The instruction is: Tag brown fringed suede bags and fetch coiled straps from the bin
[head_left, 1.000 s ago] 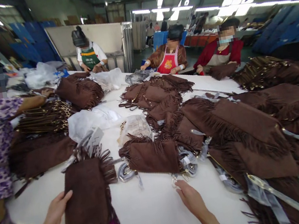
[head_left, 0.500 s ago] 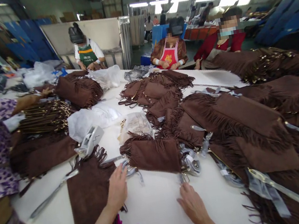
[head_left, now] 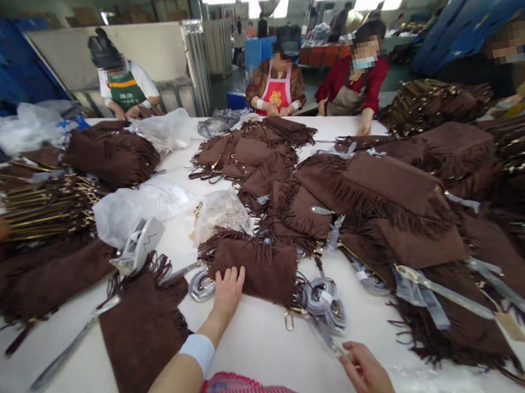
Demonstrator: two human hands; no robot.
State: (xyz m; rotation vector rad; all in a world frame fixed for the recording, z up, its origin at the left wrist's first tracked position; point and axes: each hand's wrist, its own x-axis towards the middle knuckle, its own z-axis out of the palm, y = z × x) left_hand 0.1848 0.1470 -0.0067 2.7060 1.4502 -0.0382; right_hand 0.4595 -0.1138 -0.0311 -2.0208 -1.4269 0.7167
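A small dark brown fringed bag (head_left: 267,267) lies on the white table in front of me. My left hand (head_left: 229,290) rests on its near left part, fingers stretched out over the material. Right of the bag lies a plastic-wrapped coil (head_left: 324,294), and from there a plastic-wrapped strap (head_left: 321,332) runs toward me. Its near end is pinched between the thumb and fingers of my right hand (head_left: 366,368). A gold metal ring (head_left: 289,320) hangs at the bag's near right corner. Beside my left hand sits another wrapped coil (head_left: 202,286).
A heap of fringed bags (head_left: 393,190) covers the right side. On the left are a tape dispenser (head_left: 139,245), a flat brown piece (head_left: 144,332) and a white plastic bag (head_left: 118,215). Scissors (head_left: 441,290) lie at the right. Several co-workers stand around the table.
My left hand has moved from the coil onto the bag. My right hand has come nearer to me, drawing the wrapped strap out from the bag's side. The view has turned right.
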